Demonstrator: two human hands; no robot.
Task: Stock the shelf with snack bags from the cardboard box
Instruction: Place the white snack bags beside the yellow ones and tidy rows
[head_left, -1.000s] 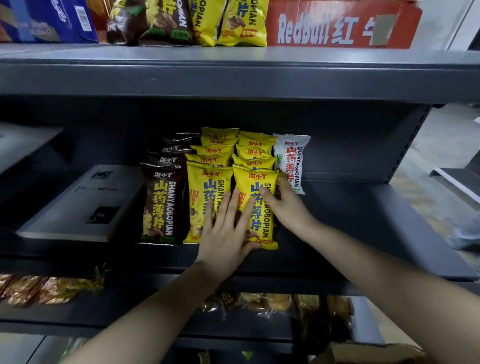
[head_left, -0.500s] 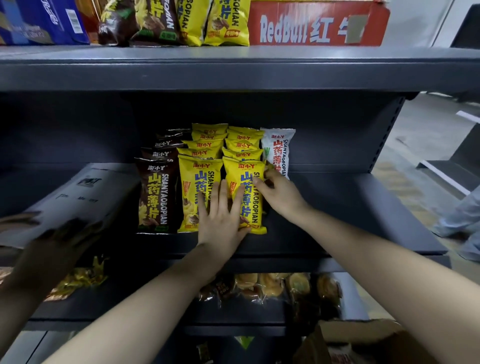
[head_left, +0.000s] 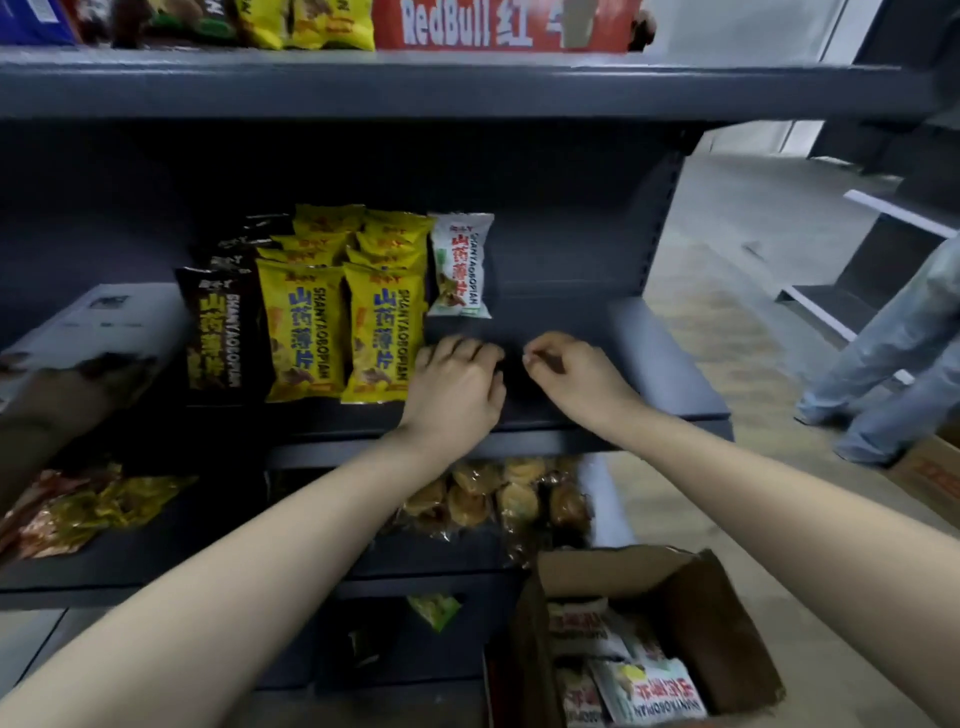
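Hovering just right of the yellow bags (head_left: 384, 332), I have left hand (head_left: 457, 387) and right hand (head_left: 579, 374), fingers (head_left: 467, 349) clenched on nothing; white bags (head_left: 647, 688) lie in the box (head_left: 727, 618), below-right of them. Left knuckles could topple that row.

Pale tan floor (head_left: 727, 249) stretches off to the right; a second dark rack (head_left: 831, 306) with white-edged boards stands there; a person's jeans-clad legs (head_left: 893, 343) beside it; light dim.

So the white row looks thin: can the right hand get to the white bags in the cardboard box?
Probably yes: the cardboard box stands open below the right hand, white bags uncovered, nothing between them.
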